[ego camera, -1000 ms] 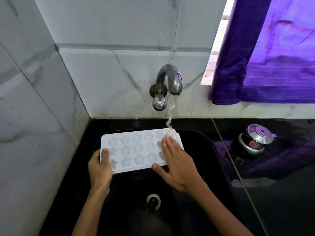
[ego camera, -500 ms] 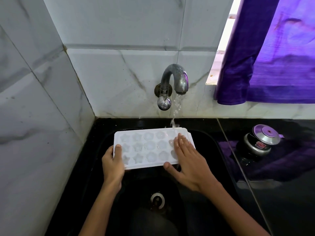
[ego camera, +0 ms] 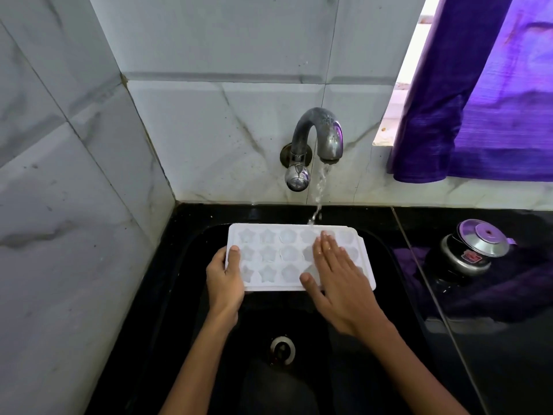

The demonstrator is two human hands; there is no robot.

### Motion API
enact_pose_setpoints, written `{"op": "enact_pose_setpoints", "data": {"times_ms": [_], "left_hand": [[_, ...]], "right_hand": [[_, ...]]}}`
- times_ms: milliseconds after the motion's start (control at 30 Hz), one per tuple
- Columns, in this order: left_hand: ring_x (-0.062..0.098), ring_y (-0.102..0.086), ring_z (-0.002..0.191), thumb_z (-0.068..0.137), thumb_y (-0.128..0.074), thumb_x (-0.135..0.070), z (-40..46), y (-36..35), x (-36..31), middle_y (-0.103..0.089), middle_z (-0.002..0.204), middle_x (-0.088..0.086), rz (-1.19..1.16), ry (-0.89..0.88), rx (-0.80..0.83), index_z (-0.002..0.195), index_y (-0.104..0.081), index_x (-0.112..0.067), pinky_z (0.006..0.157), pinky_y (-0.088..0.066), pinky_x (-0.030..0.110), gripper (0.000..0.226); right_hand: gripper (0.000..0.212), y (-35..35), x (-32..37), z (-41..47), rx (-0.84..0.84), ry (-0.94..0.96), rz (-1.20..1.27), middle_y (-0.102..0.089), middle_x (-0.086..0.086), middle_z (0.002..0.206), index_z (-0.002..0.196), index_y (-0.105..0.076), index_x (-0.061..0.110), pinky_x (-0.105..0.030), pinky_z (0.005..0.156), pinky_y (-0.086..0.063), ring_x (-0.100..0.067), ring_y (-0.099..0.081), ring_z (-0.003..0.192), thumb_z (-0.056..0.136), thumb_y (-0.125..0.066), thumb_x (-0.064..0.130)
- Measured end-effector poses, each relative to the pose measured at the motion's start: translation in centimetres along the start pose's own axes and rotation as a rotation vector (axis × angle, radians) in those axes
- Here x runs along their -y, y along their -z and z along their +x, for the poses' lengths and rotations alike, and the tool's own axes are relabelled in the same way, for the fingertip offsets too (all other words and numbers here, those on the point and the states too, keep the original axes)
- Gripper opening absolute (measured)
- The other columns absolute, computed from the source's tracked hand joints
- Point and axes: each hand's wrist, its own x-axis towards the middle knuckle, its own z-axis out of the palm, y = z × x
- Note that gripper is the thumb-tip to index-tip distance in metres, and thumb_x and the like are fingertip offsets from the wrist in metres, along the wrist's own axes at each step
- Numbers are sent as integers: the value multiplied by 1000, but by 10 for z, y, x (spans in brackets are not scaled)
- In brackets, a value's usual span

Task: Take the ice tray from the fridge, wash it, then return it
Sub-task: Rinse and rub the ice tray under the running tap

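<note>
Hands: two bare hands over the sink, both on the ice tray.
Left hand [ego camera: 225, 280]: clasps the tray's left end, thumb on the top face, fingers hidden beneath.
Right hand [ego camera: 339, 281]: laid flat and spread on the tray's right half, palm down, fingers [ego camera: 326, 245] extended toward the tap, gripping nothing.
Ice tray [ego camera: 270, 259]: white, star and round cells facing up, held level above the sink basin, just below the tap.
Water [ego camera: 319, 190]: runs from the tap spout onto the tray's far edge, by the right fingertips.
Tap [ego camera: 317, 136]: curved metal, wall-mounted on marble tiles.
Sink [ego camera: 191, 295]: black, directly under the tap; drain [ego camera: 282, 348] nearer the viewer.
Counter [ego camera: 493, 354]: black, glossy, right of the tap.
Pot [ego camera: 469, 253]: small, metal-lidded, on the counter right of the tap.
Curtain [ego camera: 484, 100]: purple, above and right of the tap.
</note>
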Motion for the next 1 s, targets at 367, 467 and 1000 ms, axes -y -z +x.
{"op": "enact_pose_setpoints", "data": {"times_ms": [367,467,1000], "left_hand": [[14,-64,78,99,-46,-21,5,7,0,-67,90,3,-105,28,-33,103,-61,-9,54,-51,14,19],[12,-64,77,99,-46,-21,1,3,6,-67,90,2,-91,60,-5,103,-61,-10,55,-52,15,19],[15,-64,75,101,-41,-29,-18,-33,-5,-67,85,1,-211,223,72,81,-59,-23,65,-53,30,27]], "right_hand": [[62,-2,6,0,1,132,2,16,6,155,148,9,21,-26,118,12,-3,20,142,94,-2,50],[74,-1,-4,14,-9,14,1,16,0,156,148,8,15,-27,117,12,-9,19,143,88,5,58],[76,3,4,19,59,159,-57,15,-3,157,149,9,13,-22,113,17,-9,21,141,85,8,55]]}}
